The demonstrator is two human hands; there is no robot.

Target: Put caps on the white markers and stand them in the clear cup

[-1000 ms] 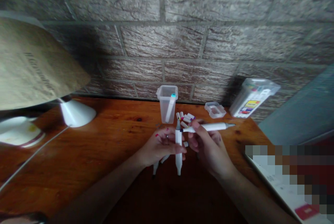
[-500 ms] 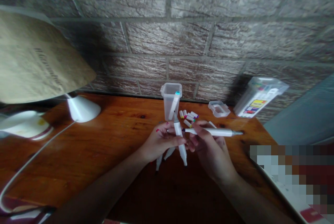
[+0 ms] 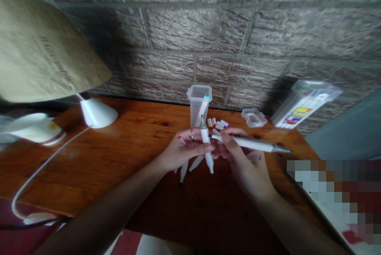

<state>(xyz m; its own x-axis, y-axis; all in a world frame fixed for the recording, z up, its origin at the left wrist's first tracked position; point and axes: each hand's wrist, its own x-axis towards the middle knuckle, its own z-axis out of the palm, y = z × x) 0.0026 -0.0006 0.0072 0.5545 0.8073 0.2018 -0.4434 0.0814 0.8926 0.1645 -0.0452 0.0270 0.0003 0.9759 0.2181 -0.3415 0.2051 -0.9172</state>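
Observation:
My left hand is closed on a white marker, which stands nearly upright with a thin bare tip at its upper end. My right hand grips another uncapped white marker, lying almost level with its narrow tip pointing right. The right marker's dark left end comes close to the left marker; whether they touch I cannot tell. Below my left hand, several more white markers show partly, their upper parts hidden. Just behind the hands, a clear plastic box holds one marker with a light-blue end.
Several white caps with coloured ends lie behind my right hand. Farther right are a clear lid and a tilted clear case of markers. A lamp and a white cup stand left on the wooden table. A brick wall is behind.
The view has shifted slightly, tipping down. The right-hand marker has tilted, its tip now lower and farther right. The left hand keeps its hold on its marker.

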